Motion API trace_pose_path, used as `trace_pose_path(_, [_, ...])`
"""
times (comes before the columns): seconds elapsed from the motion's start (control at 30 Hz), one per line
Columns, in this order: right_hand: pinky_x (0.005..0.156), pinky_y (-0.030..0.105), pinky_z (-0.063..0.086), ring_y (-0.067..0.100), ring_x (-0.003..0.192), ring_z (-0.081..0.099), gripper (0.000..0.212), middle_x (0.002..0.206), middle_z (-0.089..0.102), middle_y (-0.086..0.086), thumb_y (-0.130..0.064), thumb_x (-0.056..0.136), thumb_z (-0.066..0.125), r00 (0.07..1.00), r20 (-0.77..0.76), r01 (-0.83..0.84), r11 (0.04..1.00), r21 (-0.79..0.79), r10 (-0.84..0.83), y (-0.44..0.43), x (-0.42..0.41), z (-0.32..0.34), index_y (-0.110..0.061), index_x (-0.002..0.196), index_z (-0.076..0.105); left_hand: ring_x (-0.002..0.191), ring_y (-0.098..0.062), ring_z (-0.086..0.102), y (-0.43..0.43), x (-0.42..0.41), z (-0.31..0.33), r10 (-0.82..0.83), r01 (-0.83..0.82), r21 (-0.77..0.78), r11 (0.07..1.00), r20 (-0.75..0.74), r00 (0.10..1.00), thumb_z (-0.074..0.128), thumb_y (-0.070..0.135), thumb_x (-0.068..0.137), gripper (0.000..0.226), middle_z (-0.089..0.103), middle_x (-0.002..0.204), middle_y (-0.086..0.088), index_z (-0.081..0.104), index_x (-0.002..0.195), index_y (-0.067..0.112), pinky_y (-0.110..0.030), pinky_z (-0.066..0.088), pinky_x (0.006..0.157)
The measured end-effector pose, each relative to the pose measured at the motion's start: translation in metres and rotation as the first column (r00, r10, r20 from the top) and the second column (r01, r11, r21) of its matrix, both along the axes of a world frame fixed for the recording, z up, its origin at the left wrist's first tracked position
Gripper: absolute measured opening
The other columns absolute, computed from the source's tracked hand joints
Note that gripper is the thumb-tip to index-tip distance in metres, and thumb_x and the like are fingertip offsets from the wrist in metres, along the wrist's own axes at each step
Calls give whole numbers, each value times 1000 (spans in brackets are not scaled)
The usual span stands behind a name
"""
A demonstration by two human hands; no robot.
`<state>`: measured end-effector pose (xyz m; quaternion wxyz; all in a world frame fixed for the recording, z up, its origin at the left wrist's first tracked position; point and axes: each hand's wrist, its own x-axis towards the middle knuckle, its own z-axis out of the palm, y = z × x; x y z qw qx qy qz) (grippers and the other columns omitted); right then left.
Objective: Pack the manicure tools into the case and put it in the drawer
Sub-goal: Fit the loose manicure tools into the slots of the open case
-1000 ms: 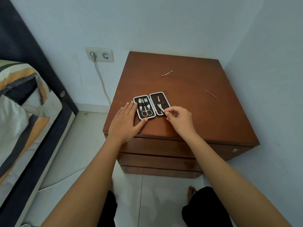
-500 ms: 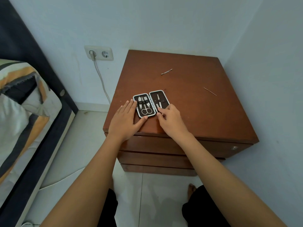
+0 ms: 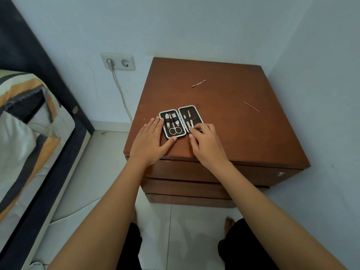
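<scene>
Case: the manicure case (image 3: 181,121) lies open flat near the front edge of the wooden nightstand (image 3: 243,133), both halves face up.
Left half: small scissors (image 3: 175,130) and two or three short tools sit under the elastic strap.
Right half: a slim metal tool (image 3: 190,121) lies in it, its lower end under the right hand's fingertips.
Right hand (image 3: 206,143): fingers curled, tips pressing at that tool; whether they pinch it or only push it I cannot tell.
Left hand (image 3: 150,142): flat and spread, holding nothing, pinning the case's left edge, thumb at its near corner.
Beyond the grip: a pale cuticle pusher (image 3: 199,83) lies well behind the case; a thin needle-like pick (image 3: 251,106) lies far out to the right.
Drawers: the top drawer (image 3: 214,170), just below both wrists, looks shut.
Risk: the tool may miss its strap loop and slip out when the case folds; the two loose tools could be forgotten.
</scene>
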<state>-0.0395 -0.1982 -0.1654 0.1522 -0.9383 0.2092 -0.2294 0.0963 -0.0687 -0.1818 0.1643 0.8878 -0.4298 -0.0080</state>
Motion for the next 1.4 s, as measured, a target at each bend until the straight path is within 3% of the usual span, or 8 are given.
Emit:
trace_pose_path(0.23, [85,35,47,23,103,49,29,107,59,8,-22,94,46,1000,16,-20,999,40,19,-5,3,0,-7,111,63,145,-17,13,-2,2,5,8,-8,-1,1000,-40,999,34,64,89,77,19,157,-2,18,149,20,-36,9,117])
trace_pose_path(0.4, [94,33,37,23,107,49,29,110,55,10,-24,95,44,995,80,38,972,233,-58,-53,32,12,-8,113,60,138,-19,26,-4,9,15,0,-1,-9,1000,-36,999,41,68,83,81,30,151,0,25,146,20,-37,20,111])
trace_pose_path(0.5, [105,37,34,27,122,43,36,127,50,11,-25,95,42,994,-45,104,963,251,-95,-94,64,8,-7,124,52,137,-18,25,-5,12,14,2,-2,-4,1000,-20,1000,29,77,72,94,30,150,1,24,147,20,-36,20,110])
trace_pose_path(0.63, [118,39,15,26,144,16,51,155,24,9,-30,96,40,962,-266,117,975,187,-65,-129,103,3,-11,143,29,146,-14,1,-9,11,6,15,-14,10,1000,-51,999,28,80,72,102,9,159,1,8,151,18,-31,0,116])
trace_pose_path(0.8, [119,44,6,23,146,4,54,159,6,5,-33,99,32,911,-408,-13,994,104,54,-142,137,10,-16,147,15,145,-10,-6,-8,13,2,0,1,28,1000,-40,999,18,87,67,111,-2,159,0,-2,151,17,-27,-9,114])
trace_pose_path(1.0, [118,40,6,20,144,21,44,154,27,6,-21,98,37,961,-265,-36,982,186,86,-132,108,7,-10,141,35,145,-10,-7,-7,10,6,-8,10,36,999,-41,999,18,87,68,110,-4,159,1,-3,150,17,-26,-10,113])
trace_pose_path(1.17, [108,25,29,20,124,53,27,128,61,11,-14,90,55,998,-30,-40,975,220,48,-109,35,6,-7,115,64,145,-11,-6,-6,6,12,-3,7,59,998,-65,998,25,81,74,104,-3,159,1,-2,151,17,-28,-7,115])
trace_pose_path(1.4, [89,16,40,18,99,66,7,97,73,11,-6,81,66,996,92,3,982,187,-21,-81,-23,7,-5,85,71,146,-12,-4,-5,4,13,4,3,88,996,-76,997,23,84,72,107,-1,159,0,-1,151,16,-31,-4,117])
